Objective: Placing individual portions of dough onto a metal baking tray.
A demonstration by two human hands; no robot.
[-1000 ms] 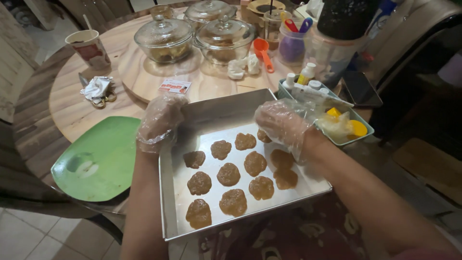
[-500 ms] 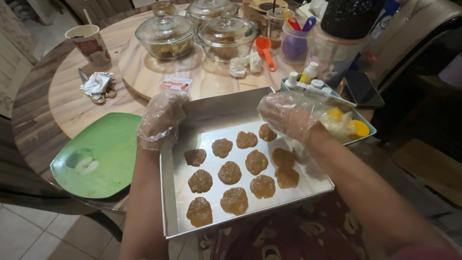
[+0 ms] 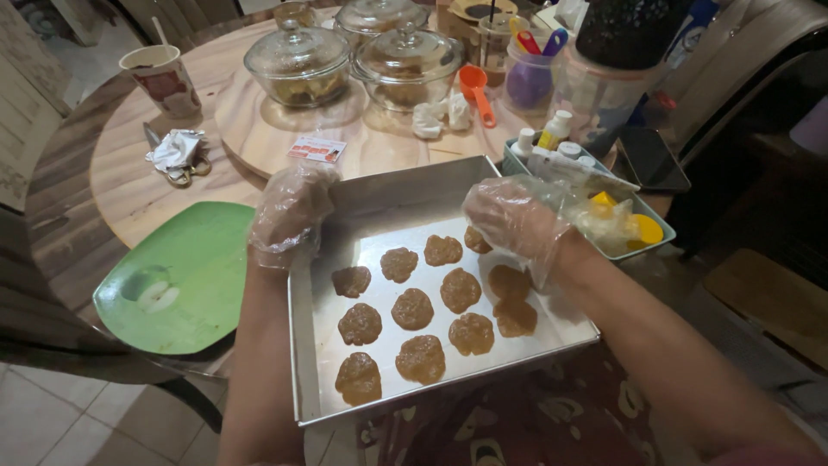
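The left hand (image 3: 289,211) has its grip closed over the far-left rim of the metal baking tray (image 3: 345,203) while the right hand (image 3: 513,220), fingers loosely curled and holding nothing visible, hovers just above the dough patties (image 3: 412,308) at the far-right corner — steadying the tray keeps placement even.

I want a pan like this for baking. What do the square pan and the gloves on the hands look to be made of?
Square pan: likely bare aluminium or steel, with a dull silver sheen and folded rim. Gloves on left hand and right hand: thin clear plastic film, loose and crinkled, skin showing through.
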